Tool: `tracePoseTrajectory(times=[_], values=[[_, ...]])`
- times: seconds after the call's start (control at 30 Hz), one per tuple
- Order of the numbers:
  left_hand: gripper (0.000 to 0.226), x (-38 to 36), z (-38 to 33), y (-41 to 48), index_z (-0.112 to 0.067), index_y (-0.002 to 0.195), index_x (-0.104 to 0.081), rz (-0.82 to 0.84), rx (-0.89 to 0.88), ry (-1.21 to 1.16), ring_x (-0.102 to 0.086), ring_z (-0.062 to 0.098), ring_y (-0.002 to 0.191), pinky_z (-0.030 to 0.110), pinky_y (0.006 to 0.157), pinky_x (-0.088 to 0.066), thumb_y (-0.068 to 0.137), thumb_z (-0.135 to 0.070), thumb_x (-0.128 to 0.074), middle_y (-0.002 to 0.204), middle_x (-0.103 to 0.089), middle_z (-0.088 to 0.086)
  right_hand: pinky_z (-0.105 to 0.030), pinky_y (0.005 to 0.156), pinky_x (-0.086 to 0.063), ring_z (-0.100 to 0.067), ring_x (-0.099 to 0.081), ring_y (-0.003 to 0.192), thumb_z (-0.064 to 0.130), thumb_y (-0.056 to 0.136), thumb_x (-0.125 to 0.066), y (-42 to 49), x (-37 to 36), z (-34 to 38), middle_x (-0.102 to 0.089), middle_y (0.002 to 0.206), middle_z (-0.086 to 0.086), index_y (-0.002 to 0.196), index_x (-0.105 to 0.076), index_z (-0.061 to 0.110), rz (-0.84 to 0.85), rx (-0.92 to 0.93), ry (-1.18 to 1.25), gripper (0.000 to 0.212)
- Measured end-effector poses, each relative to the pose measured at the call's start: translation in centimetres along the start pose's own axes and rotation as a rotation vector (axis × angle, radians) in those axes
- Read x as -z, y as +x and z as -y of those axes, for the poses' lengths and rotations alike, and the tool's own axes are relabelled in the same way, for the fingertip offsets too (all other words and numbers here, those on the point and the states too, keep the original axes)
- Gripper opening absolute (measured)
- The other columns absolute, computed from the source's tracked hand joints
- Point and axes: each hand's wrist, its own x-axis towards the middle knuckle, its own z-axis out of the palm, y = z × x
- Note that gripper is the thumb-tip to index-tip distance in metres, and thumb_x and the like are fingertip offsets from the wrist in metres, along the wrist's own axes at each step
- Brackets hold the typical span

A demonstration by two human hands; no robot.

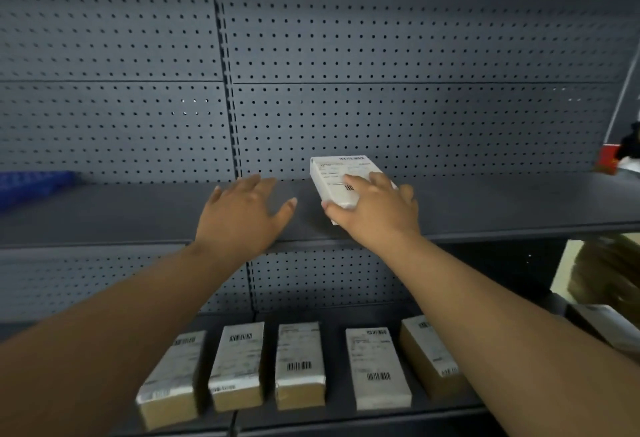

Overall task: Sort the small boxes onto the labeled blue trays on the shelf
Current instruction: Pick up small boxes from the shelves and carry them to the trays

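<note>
**Grey pegboard shelving, one box in hand**

Dark perforated pegboard (415, 55) fills the background, with the upper shelf (502, 208) crossing the view from nine to three o'clock. Near the middle of the view, the right hand (374, 208) grips a white box (336, 170). The fingers lie over its labelled top and the thumb hooks its near edge. The box is tilted, its far end raised, just above the shelf surface. Whether its near corner touches the shelf cannot be told. The left hand (242, 215), at nine o'clock of the box, is spread flat with fingers apart, holds nothing, and hovers at or on the shelf.

A blue tray (34, 187) shows at the far nine o'clock edge, blurred, so any label on it is unreadable. At six o'clock a row of five boxes (299, 364) waits on the lower shelf (346, 419). A red object (609, 159) sits at three o'clock.

This looks like the carrying step: one box picked up and not yet placed, with most of the sorting ahead. The only tray in view lies well apart from the box, toward nine o'clock. The next move probably calls for reading the box's label, matching it to a tray label, and carrying the box across level.
</note>
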Motion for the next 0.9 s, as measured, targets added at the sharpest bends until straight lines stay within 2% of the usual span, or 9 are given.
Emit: tracePoseTrajectory(times=[0.27, 0.53, 0.67, 0.8, 0.9], values=[[0.067, 0.4, -1.1, -5.5, -0.023, 0.149, -0.022, 0.019, -0.090, -0.022, -0.013, 0.021, 0.146, 0.044, 0.118, -0.006, 0.092, -0.059, -0.028, 0.158, -0.017, 0.004, -0.045, 0.105, -0.029, -0.038, -0.026, 0.130, 0.068, 0.083, -0.042, -7.5, 1.8, -0.9, -0.024, 0.154, 0.003, 0.144, -0.030, 0.041, -0.078, -0.056, -0.011, 0.068], [0.066, -1.1, -4.9, -10.2, -0.022, 0.149, -0.023, 0.015, -0.213, -0.093, -0.013, 0.023, 0.146, 0.045, 0.118, -0.005, 0.093, -0.056, -0.031, 0.159, -0.015, 0.007, -0.044, 0.103, -0.029, -0.037, -0.027, 0.128, 0.066, 0.082, -0.045, -14.6, 2.5, -4.3, -0.023, 0.154, 0.001, 0.144, -0.030, 0.040, -0.140, -0.139, -0.058, 0.068], [0.066, -2.3, -6.8, -11.5, -0.023, 0.150, -0.020, 0.049, -0.257, -0.113, -0.009, 0.022, 0.147, 0.042, 0.118, -0.002, 0.093, -0.056, -0.029, 0.159, -0.010, 0.005, -0.048, 0.103, -0.030, -0.039, -0.027, 0.128, 0.067, 0.081, -0.046, -17.2, 2.1, -6.4, -0.024, 0.154, -0.001, 0.143, -0.032, 0.038, -0.149, -0.163, -0.073, 0.070], [0.066, -3.9, -8.5, -12.4, -0.023, 0.150, -0.019, 0.067, -0.289, -0.127, -0.010, 0.022, 0.147, 0.042, 0.118, -0.003, 0.093, -0.057, -0.028, 0.159, -0.010, 0.005, -0.050, 0.100, -0.034, -0.041, -0.032, 0.125, 0.076, 0.067, -0.023, -18.8, 1.2, -8.5, -0.032, 0.150, -0.004, 0.140, -0.040, 0.036, -0.172, -0.194, -0.077, 0.085], [0.066, -5.3, -9.5, -12.6, -0.024, 0.150, -0.017, 0.102, -0.289, -0.116, -0.009, 0.022, 0.147, 0.042, 0.118, -0.003, 0.093, -0.058, -0.026, 0.160, -0.009, 0.005, -0.047, 0.101, -0.033, -0.039, -0.031, 0.127, 0.076, 0.071, -0.024, -19.0, 0.6, -10.2, -0.028, 0.152, -0.002, 0.143, -0.034, 0.038, -0.148, -0.220, -0.119, 0.082]])
